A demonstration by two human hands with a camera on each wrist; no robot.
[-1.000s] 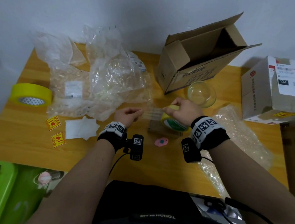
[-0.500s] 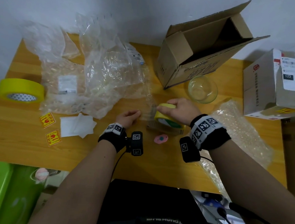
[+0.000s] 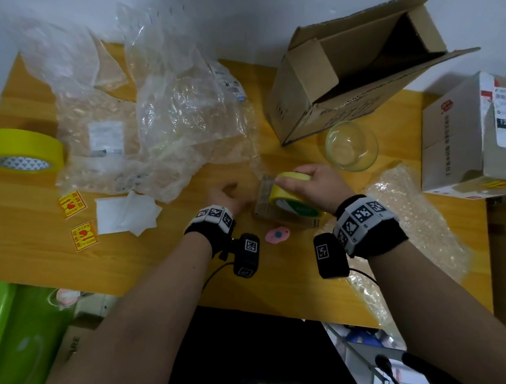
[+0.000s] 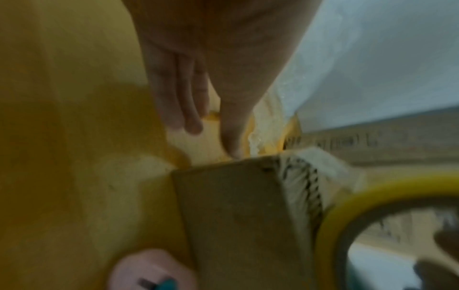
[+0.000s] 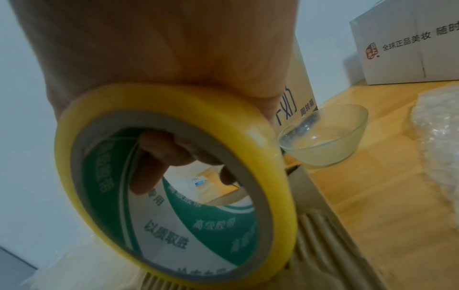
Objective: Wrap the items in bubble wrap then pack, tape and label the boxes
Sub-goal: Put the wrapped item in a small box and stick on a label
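Head view: our right hand point(image 3: 312, 186) grips the yellow tape roll point(image 3: 291, 191) atop the small cardboard box point(image 3: 265, 199) mid-table; our left hand point(image 3: 225, 197) rests released just beside the box, near the glass bowl point(image 3: 351, 146).

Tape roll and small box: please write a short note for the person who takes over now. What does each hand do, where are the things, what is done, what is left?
Right hand: grips the tape roll on top of the small box, fingers through its core.
Left hand: open, holds nothing, resting on the table left of that box.
Glass bowl: unwrapped, in front of the large open box. Bubble wrap lies at the right.
Done: some tape is on the small box.
Left: finish taping, add warning stickers, wrap and pack the bowl.
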